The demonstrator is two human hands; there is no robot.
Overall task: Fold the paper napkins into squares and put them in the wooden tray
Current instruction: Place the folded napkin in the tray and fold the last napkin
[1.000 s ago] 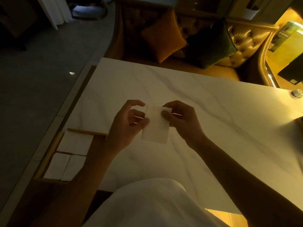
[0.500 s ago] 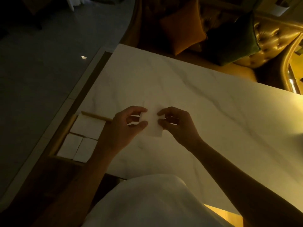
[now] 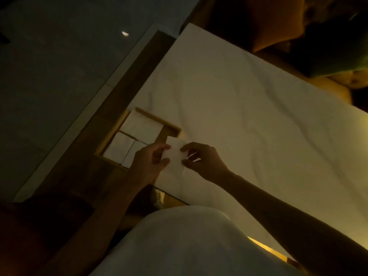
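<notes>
Roughly mid-left of the frame, a shallow, light-rimmed wooden tray [image 3: 157, 117] sits at the left edge of the pale veined bench [image 3: 239, 116], holding three flat white folded napkins [image 3: 142, 126]. Just right of it, a thin squarish paper napkin [image 3: 175, 154] is pinched by the left hand [image 3: 149, 162] and right hand [image 3: 203, 160].

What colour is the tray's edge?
The wooden tray's rim is light yellow-brown; head view shows it best.
</notes>
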